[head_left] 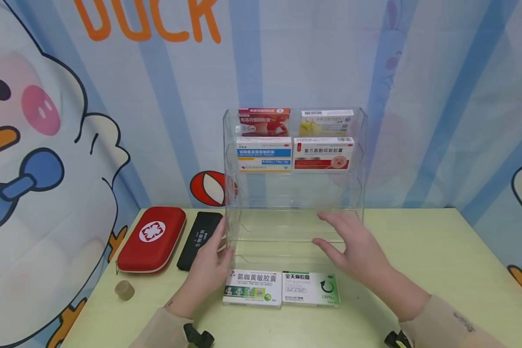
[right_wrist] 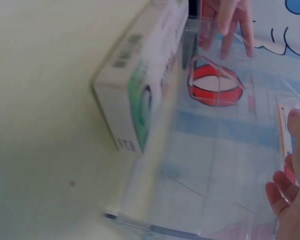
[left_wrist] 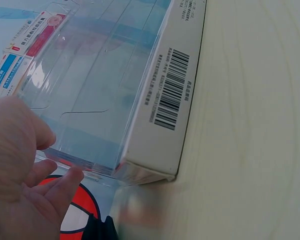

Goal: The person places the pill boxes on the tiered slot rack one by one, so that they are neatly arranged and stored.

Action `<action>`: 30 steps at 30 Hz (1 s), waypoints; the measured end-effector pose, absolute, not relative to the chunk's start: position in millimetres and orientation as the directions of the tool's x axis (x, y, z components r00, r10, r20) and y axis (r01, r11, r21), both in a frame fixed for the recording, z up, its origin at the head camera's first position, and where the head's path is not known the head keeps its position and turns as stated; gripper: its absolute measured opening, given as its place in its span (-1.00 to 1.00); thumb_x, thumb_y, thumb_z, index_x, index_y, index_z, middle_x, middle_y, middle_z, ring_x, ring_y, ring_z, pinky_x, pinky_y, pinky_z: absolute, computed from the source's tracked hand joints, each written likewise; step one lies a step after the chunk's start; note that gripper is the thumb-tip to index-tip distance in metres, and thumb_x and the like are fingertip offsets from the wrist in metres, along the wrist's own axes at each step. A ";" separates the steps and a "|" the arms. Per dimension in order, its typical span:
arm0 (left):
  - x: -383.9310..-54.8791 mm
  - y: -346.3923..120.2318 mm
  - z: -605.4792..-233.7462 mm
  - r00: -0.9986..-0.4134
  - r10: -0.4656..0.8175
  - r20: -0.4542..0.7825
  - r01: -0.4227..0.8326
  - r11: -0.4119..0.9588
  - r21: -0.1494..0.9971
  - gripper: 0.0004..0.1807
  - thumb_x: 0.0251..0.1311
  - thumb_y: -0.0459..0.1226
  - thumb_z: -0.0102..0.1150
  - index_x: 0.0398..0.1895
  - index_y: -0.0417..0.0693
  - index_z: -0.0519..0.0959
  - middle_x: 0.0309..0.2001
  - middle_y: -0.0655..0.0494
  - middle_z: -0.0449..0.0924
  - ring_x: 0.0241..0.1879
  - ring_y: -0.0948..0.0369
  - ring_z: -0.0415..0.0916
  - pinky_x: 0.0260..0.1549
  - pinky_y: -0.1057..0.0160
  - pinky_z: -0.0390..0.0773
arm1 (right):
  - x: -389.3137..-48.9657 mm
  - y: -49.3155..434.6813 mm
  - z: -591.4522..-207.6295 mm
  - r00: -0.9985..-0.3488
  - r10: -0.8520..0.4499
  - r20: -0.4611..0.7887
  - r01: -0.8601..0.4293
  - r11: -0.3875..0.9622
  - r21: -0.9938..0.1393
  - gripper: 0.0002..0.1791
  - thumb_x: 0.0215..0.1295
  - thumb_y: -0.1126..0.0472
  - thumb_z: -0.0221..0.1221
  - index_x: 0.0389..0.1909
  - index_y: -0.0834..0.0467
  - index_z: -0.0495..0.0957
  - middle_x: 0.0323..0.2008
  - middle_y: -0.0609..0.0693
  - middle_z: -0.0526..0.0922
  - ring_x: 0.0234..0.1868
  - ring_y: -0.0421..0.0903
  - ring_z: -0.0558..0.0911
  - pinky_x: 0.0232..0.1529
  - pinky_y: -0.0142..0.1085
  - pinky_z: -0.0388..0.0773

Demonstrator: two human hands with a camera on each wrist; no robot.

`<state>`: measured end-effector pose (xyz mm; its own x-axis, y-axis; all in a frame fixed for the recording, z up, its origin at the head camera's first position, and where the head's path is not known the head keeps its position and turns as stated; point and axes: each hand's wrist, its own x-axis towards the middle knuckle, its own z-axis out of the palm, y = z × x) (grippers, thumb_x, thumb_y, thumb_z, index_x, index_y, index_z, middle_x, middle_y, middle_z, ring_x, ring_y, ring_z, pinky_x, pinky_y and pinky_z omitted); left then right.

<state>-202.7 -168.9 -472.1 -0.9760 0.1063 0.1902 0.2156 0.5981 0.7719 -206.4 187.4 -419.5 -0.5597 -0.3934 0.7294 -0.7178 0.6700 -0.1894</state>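
A clear tiered display rack stands upright between the two hands. My left hand is at its left side, fingers extended along the side panel; the left wrist view shows the thumb and fingertips right at the panel's edge. On the right, my right hand has thumb and forefinger spread apart over the rack's front, with nothing between them. Two medicine boxes, a white-and-green one and another with a green arrow, sit side by side at the rack's foot.
Higher tiers hold a red box, a yellow-and-white box, a blue-and-white box and a red-and-white box. To the left lie a red zip case, a black pouch and a small brown cylinder. A printed curtain hangs behind.
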 end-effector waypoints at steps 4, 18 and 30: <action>-203.1 -168.7 -472.4 -0.977 0.105 0.187 0.212 0.599 0.772 0.06 0.56 -0.36 0.24 0.85 0.44 -0.18 0.79 0.08 0.12 0.58 -0.14 0.48 0.39 -0.04 0.66 | -195.4 186.0 -432.6 -0.581 -0.416 0.700 -0.720 0.664 -0.203 -0.37 0.41 -0.03 0.49 0.39 0.17 0.63 0.17 0.08 0.79 0.13 0.07 0.76 0.06 0.01 0.85; -202.6 -169.6 -470.8 -0.975 0.107 0.194 0.218 0.600 0.770 0.05 0.56 -0.35 0.24 0.85 0.38 -0.17 0.80 0.08 0.11 0.57 -0.14 0.49 0.39 -0.05 0.66 | -168.9 187.6 -465.3 -0.704 -0.523 0.481 -0.686 0.676 -0.269 -0.55 0.32 0.00 0.55 0.15 0.07 0.73 0.05 -0.12 0.80 -0.10 -0.18 0.78 -0.09 -0.27 0.83; -202.7 -170.1 -472.7 -0.972 0.113 0.208 0.234 0.598 0.767 0.04 0.57 -0.35 0.23 0.85 0.37 -0.16 0.80 0.09 0.11 0.57 -0.12 0.50 0.39 -0.02 0.67 | -157.3 193.2 -480.9 -0.784 -0.483 0.390 -0.583 0.788 -0.197 -0.62 0.26 -0.09 0.57 0.01 -0.04 0.77 -0.01 -0.21 0.78 0.02 -0.18 0.72 0.11 -0.18 0.82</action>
<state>-202.7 -170.1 -472.7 -0.9716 0.1134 0.2076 0.2336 0.5978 0.7668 -157.3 193.2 -480.9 -0.7842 -0.4829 0.3897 -0.5833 0.7879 -0.1973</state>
